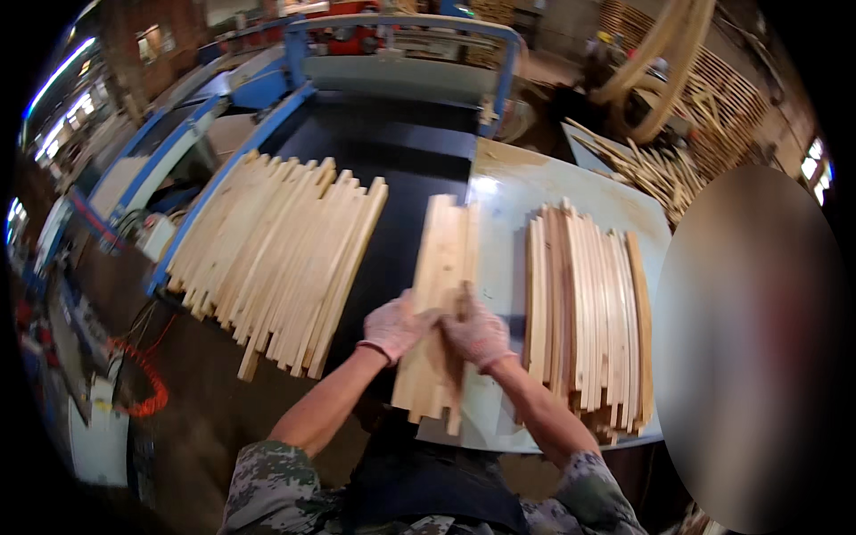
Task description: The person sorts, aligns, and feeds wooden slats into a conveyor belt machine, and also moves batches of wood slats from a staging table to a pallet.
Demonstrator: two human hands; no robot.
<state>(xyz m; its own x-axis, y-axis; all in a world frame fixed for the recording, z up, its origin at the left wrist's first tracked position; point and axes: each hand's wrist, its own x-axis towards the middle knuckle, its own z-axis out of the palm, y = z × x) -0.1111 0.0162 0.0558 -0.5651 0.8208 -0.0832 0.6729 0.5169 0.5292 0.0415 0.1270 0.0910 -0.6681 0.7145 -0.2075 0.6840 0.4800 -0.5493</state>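
Observation:
Between my hands is a bundle of light wooden strips (439, 259), held side by side with uneven ends, at the seam of the black belt and the pale table. My left hand (399, 327), in a pinkish-white work glove, closes on the bundle's left side. My right hand (478, 330), gloved alike, grips its right side, with the thumbs close together on top. Left of them a wide row of wooden strips (276, 250) lies on the belt. To the right, another stack of strips (588, 312), some darker brown, rests on the table.
The black conveyor belt (379, 134) runs away from me under a blue machine frame (401, 22). A pale metal table (499, 192) adjoins it on the right. Scrap sticks (646, 169) lie heaped beyond. An orange coiled hose (153, 383) hangs at left. The right edge is blurred.

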